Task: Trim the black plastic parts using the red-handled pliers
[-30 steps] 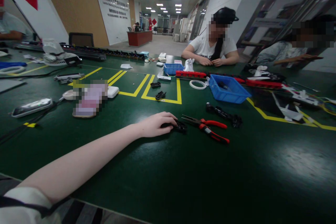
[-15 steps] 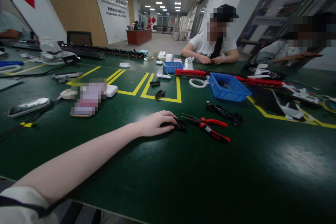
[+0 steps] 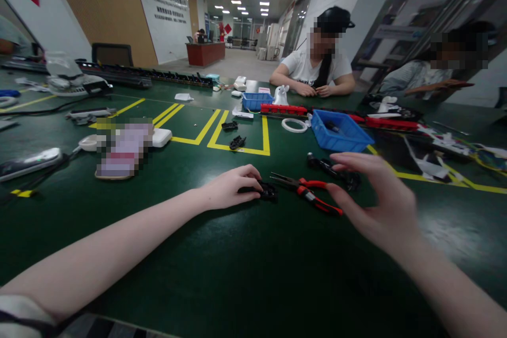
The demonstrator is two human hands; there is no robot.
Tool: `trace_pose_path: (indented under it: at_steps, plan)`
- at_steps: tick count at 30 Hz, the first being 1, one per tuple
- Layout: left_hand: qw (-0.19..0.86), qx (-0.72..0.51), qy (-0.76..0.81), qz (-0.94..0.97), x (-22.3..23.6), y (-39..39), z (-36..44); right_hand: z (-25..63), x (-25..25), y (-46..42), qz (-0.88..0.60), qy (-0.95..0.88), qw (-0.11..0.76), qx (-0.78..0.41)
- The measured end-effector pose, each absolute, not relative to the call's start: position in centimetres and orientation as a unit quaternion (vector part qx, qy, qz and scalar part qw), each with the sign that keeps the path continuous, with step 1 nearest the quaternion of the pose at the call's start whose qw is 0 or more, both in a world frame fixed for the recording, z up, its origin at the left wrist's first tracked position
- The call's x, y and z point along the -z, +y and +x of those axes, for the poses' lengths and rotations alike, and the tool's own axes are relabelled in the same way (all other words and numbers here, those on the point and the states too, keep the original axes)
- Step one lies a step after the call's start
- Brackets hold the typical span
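My left hand [image 3: 233,187] rests on the table with its fingers curled round a small black part [image 3: 268,191], most of which the hand hides. Just right of it lies a pair of needle-nose pliers [image 3: 304,190] with red handles, jaws towards the left hand. Over the handle ends hovers my right hand [image 3: 380,200], thumb and fingers spread, nothing between them. Behind the pliers is a longer black part [image 3: 322,163], partly covered by the right fingers. Two small black pieces, one nearer [image 3: 237,142] and one farther [image 3: 229,125], lie inside a yellow-taped outline.
A blue bin [image 3: 340,132] holding dark items stands behind the pliers, with a white ring [image 3: 294,125] beside it. At left lie a phone [image 3: 124,150], a white case [image 3: 161,137] and a power strip [image 3: 34,162]. Across the table sits a person in a cap [image 3: 332,71].
My right hand has come into view from the right and is now over the pliers' handles. My left hand stays on the black part. The view has shifted slightly.
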State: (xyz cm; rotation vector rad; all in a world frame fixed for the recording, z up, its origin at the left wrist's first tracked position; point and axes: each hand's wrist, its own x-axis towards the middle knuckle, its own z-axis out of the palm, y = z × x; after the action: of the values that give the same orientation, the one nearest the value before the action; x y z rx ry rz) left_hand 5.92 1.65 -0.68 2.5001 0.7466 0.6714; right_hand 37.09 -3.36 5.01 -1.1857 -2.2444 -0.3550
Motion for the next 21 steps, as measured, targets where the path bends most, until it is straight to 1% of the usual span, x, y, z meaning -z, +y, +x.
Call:
trace_pose_path:
  at_steps: [2, 4, 6, 9, 11, 16, 21]
  plan:
    - [0.215, -0.234, 0.276, 0.907, 0.5, 1.5, 5.9, 37.5, -3.3, -1.7, -0.467, -0.839, 0.261, 0.104]
    - [0.215, -0.235, 0.277, 0.907, 0.3, 1.5, 6.0, 38.2, -1.3, -0.1, -0.497, -0.840, 0.205, 0.073]
    - [0.217, -0.239, 0.279, 0.904, 0.3, 1.5, 6.0, 38.8, 0.3, 0.8, -0.524, -0.833, 0.174, 0.041]
    - [0.217, -0.238, 0.286, 0.902, 0.3, 1.5, 6.1, 38.6, 1.2, 0.8, -0.519, -0.844, 0.130, 0.046]
    - [0.216, -0.238, 0.288, 0.902, 0.3, 1.5, 6.1, 37.9, 1.0, 0.3, -0.517, -0.847, 0.115, 0.055]
    - [0.214, -0.241, 0.288, 0.902, 0.3, 1.5, 6.1, 36.5, 0.3, -0.5, -0.523, -0.841, 0.118, 0.073]
    - [0.206, -0.235, 0.284, 0.906, 0.4, 1.6, 6.0, 36.5, -0.1, -0.9, -0.493, -0.850, 0.171, 0.074]
